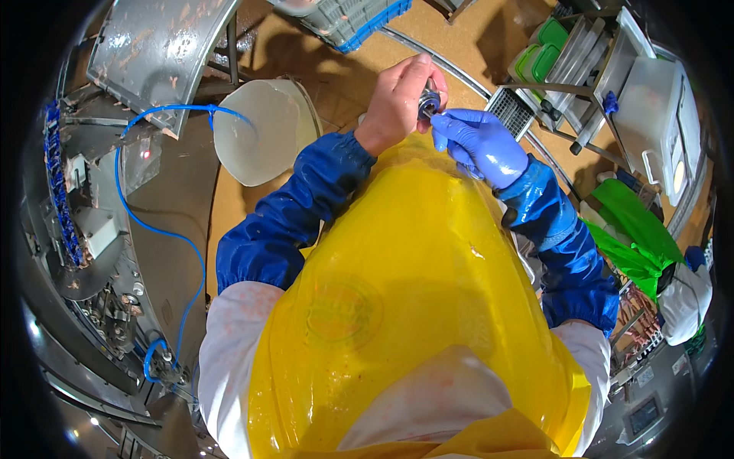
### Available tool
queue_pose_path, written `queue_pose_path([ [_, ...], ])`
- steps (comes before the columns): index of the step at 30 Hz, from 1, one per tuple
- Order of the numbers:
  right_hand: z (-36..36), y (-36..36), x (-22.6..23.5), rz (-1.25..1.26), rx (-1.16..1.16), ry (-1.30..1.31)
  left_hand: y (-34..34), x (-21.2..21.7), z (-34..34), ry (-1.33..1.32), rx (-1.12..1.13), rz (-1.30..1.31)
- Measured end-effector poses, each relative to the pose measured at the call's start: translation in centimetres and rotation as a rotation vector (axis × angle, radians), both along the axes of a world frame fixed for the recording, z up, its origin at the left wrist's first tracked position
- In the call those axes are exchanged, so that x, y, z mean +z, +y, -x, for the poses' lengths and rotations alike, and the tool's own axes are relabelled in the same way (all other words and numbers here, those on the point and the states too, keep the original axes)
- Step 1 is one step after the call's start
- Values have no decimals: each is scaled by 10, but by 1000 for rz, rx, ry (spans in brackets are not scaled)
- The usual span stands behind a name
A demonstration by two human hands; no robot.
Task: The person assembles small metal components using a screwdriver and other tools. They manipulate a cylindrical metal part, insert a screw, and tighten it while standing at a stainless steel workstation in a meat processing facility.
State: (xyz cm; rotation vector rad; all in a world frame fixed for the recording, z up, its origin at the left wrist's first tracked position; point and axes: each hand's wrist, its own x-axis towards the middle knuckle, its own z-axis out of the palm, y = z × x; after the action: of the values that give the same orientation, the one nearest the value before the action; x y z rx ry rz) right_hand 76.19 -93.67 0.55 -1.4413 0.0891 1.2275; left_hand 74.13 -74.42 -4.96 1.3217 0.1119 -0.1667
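My left hand is bare and its fingers are wrapped round a small round metal part with a dark blue ring at its end. It is held up in front of my yellow apron. My right hand, in a blue-violet glove, meets it from the right. The thumb and fingertips are pinched together at the part's open end. Whatever sits between those gloved fingertips is too small to make out. Blue sleeve covers reach to both wrists.
A white tub stands at left, with a blue hose running to machinery. A metal chute is beyond it. Grey-blue crates stand at the top. On the right are a rack with green containers and a person in a green apron.
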Motion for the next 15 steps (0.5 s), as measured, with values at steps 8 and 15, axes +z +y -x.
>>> queue_pose_path([
  [8, 8, 9, 9, 7, -73, -274, -3, -19, -3, -743, 158, -346],
  [15, 18, -8, -10, 113, 23, -823, 18, 4, -11, 69, 27, 43],
])
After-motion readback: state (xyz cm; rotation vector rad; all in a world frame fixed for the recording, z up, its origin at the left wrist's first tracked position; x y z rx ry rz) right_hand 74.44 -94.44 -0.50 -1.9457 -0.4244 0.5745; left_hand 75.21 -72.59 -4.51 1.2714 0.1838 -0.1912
